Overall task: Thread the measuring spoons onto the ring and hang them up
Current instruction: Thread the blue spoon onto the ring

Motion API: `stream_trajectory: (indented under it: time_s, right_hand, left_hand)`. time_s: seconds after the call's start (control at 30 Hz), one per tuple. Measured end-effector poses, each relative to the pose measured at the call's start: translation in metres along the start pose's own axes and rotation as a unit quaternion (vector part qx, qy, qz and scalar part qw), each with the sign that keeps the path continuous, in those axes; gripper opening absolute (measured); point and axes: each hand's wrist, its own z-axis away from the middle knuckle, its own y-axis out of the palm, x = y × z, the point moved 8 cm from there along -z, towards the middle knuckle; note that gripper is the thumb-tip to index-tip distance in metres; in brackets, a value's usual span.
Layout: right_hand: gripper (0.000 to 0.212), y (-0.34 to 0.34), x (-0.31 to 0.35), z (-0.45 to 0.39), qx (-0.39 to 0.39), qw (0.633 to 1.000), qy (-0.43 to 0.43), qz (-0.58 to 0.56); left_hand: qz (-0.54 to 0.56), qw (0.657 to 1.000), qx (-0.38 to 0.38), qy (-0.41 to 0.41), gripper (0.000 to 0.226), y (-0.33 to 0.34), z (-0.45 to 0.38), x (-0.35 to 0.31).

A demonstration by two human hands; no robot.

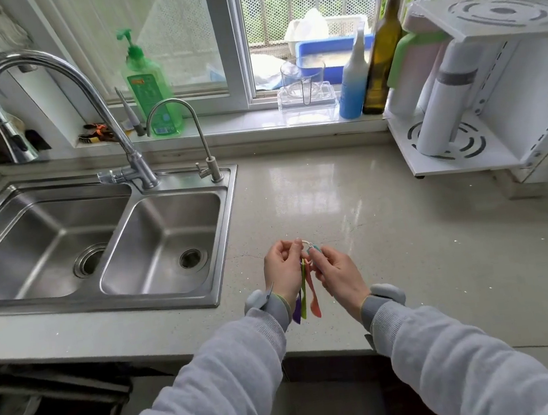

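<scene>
Left hand: the left hand (282, 268) is pinching the white ring (305, 243) between thumb and fingertips, the other fingers curled in; it is closed on the ring, not spread.
Right hand: the right hand (337, 273) is closed in a fingertip pinch on the teal spoon (315, 249) by its handle end, which is sitting right at the ring.
Where the spoons are: the whole bunch is being held in the air just above the counter (389, 227), between the two hands, to the right of the sink (104, 242).
Already hanging: the purple spoon (297, 311), green spoon (304, 298) and orange spoon (313, 300) are dangling bowl-down below the ring; they look threaded, though the holes themselves are hidden behind the fingers.
Step in hand: judging by the pose, the teal spoon is being worked onto the ring; whether its hole is on yet is too small to tell.
Weight: the spoons look like thin plastic and very light.
Stiffness: the handles appear stiff enough to steer by their tips; the ring looks springy at its opening and likely needs prying.
Slip: smooth plastic and a thin ring are giving little to grip, so a firm pinch is probably wise.
Best hold: the ring beside its gap with one hand, each spoon close to its hole with the other; afterwards, carrying by the ring alone.
Risk: hanging spoons could slide off through the open gap.
Hanging spot: no hook is plainly visible here.
</scene>
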Motion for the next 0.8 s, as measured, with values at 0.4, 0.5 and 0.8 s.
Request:
stream_trajectory:
  time_s: [0.4, 0.5, 0.8]
  right_hand:
    - [0.031, -0.013, 0.027, -0.005, 0.021, 0.951, -0.142, 0.275]
    - [0.032, -0.014, 0.032, -0.006, 0.029, 0.912, -0.179, 0.368]
    - [0.039, -0.011, 0.032, -0.007, 0.000, 0.952, -0.130, 0.276]
  left_hand:
    - [0.026, 0.996, 0.051, -0.070, 0.015, 0.003, 0.000, 0.003]
    - [0.034, 0.996, 0.040, -0.074, 0.015, 0.000, -0.003, 0.002]
    - [0.141, 0.986, 0.025, -0.085, 0.011, -0.005, -0.002, -0.001]
